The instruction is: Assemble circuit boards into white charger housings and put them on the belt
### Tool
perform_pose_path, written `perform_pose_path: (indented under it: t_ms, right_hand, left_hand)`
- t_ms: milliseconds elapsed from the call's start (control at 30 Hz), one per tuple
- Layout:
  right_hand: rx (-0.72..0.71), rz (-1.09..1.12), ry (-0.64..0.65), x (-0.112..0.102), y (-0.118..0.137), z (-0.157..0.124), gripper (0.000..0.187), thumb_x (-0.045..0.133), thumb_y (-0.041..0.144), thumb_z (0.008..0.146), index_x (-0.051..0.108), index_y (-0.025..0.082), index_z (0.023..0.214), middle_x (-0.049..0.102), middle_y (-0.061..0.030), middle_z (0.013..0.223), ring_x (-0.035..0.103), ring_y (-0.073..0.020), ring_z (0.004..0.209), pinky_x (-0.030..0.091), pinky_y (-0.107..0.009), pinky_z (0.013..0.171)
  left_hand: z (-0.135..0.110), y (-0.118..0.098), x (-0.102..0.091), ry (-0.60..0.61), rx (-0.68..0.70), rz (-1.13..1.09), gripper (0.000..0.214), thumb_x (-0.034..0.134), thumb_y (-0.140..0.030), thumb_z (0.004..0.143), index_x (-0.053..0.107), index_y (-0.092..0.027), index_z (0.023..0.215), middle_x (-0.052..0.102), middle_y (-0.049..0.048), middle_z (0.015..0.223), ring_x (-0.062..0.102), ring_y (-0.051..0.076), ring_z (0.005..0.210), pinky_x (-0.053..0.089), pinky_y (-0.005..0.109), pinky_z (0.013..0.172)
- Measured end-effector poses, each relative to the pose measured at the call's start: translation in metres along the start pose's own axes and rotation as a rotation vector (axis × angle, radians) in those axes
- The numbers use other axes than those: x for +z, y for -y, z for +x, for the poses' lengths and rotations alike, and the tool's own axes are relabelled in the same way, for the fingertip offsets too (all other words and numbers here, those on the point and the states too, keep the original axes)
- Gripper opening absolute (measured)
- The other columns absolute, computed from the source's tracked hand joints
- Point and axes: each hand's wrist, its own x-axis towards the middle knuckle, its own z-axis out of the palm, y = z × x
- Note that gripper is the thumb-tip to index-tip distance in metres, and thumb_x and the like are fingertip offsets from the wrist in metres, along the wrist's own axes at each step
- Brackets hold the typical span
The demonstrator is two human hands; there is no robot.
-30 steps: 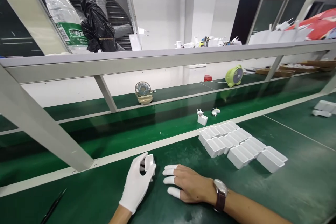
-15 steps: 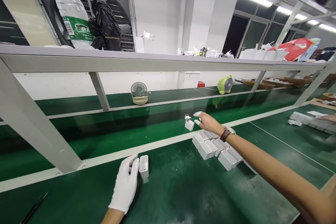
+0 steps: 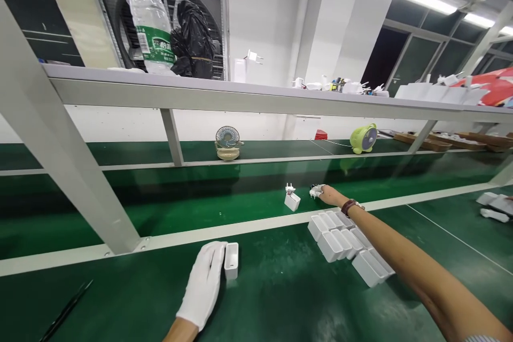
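My left hand [image 3: 203, 283], in a white glove, lies on the green bench with its fingers stretched out against the left side of an open white plastic case [image 3: 231, 261]. The case stands upright on the bench. My right hand [image 3: 324, 193], with white-covered fingertips and a watch at the wrist, reaches over the green conveyor belt. Its fingers are closed on a small white plug piece [image 3: 314, 191] with dark parts, mostly hidden by them. Left of it on the belt stands another white case [image 3: 292, 202] with a two-pin plug piece [image 3: 289, 188] at its top.
Several open white cases [image 3: 340, 238] stand in rows beneath my right forearm. Black tweezers [image 3: 66, 311] lie at the lower left. Beyond the belt are a small beige fan [image 3: 227, 144] and a green fan [image 3: 364, 139]. A shelf [image 3: 256, 97] with a bottle [image 3: 150, 26] crosses above.
My right hand has closed on a small plug piece on the belt; its fingers were apart before. My left hand now touches the case beside it. The view has shifted left.
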Motion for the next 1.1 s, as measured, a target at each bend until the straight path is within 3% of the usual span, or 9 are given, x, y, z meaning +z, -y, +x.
perform_pose_path:
  t_ms: [267, 400, 500, 767, 933, 1033, 1100]
  right_hand:
    - [0.044, 0.210, -0.126, -0.024, 0.014, -0.008, 0.029, 0.062, 0.037, 0.097, 0.063, 0.014, 0.115, 0.066, -0.0060, 0.112, 0.067, -0.0211, 0.095, 0.058, -0.039, 0.082]
    - [-0.114, 0.354, -0.164, -0.040, 0.042, -0.038, 0.027, 0.054, 0.034, 0.099, 0.069, 0.014, 0.110, 0.072, -0.0090, 0.103, 0.069, -0.0233, 0.097, 0.056, -0.039, 0.090]
    - [-0.284, 0.455, -0.127, -0.044, 0.073, -0.067, 0.032, 0.051, 0.037, 0.097, 0.071, 0.017, 0.111, 0.073, -0.0088, 0.109, 0.069, -0.0252, 0.103, 0.055, -0.039, 0.095]
    - [-0.711, 0.504, 0.091, -0.017, 0.159, -0.152, 0.024, 0.054, 0.026, 0.098, 0.075, 0.026, 0.109, 0.072, -0.0035, 0.119, 0.064, -0.0212, 0.115, 0.049, -0.036, 0.104]
    - [-1.019, 0.421, 0.314, -0.010, 0.183, -0.215, 0.037, 0.046, 0.015, 0.100, 0.062, 0.025, 0.132, 0.065, -0.0072, 0.134, 0.058, -0.0188, 0.127, 0.046, -0.037, 0.109]
    - [-1.007, 0.544, 0.467, -0.011, 0.183, -0.242, 0.033, 0.048, 0.019, 0.100, 0.065, 0.024, 0.128, 0.063, -0.0084, 0.136, 0.056, -0.0197, 0.130, 0.044, -0.038, 0.111]
    - [-0.830, 0.678, 0.524, -0.006, 0.176, -0.248, 0.026, 0.051, 0.029, 0.101, 0.071, 0.023, 0.116, 0.063, -0.0100, 0.135, 0.059, -0.0218, 0.127, 0.046, -0.039, 0.109]
  left_hand:
    - [0.001, 0.001, 0.001, 0.011, 0.026, -0.003, 0.043, 0.043, -0.052, 0.093, 0.069, -0.021, 0.109, 0.066, 0.0098, 0.121, 0.061, 0.028, 0.119, 0.042, 0.051, 0.113]
    - [0.000, -0.002, 0.003, 0.000, 0.054, -0.005, 0.041, 0.042, -0.051, 0.094, 0.069, -0.021, 0.107, 0.067, 0.0092, 0.118, 0.061, 0.027, 0.117, 0.042, 0.049, 0.113]
    - [-0.001, -0.006, 0.004, 0.001, 0.060, 0.000, 0.041, 0.042, -0.049, 0.095, 0.069, -0.020, 0.105, 0.067, 0.0091, 0.116, 0.062, 0.026, 0.115, 0.043, 0.047, 0.111]
    - [-0.004, -0.013, 0.003, 0.016, 0.098, 0.052, 0.041, 0.040, -0.049, 0.097, 0.068, -0.020, 0.106, 0.067, 0.0096, 0.115, 0.062, 0.026, 0.113, 0.045, 0.045, 0.107]
    - [-0.006, -0.012, 0.004, 0.003, 0.125, 0.064, 0.039, 0.042, -0.047, 0.096, 0.068, -0.020, 0.106, 0.068, 0.0092, 0.114, 0.063, 0.025, 0.112, 0.046, 0.043, 0.107]
    - [-0.007, -0.011, 0.006, 0.003, 0.130, 0.063, 0.038, 0.042, -0.046, 0.096, 0.067, -0.020, 0.105, 0.068, 0.0090, 0.114, 0.063, 0.025, 0.112, 0.046, 0.043, 0.106]
    - [-0.007, -0.009, 0.008, 0.008, 0.130, 0.066, 0.038, 0.042, -0.046, 0.096, 0.067, -0.019, 0.108, 0.067, 0.0096, 0.117, 0.062, 0.025, 0.114, 0.046, 0.044, 0.107]
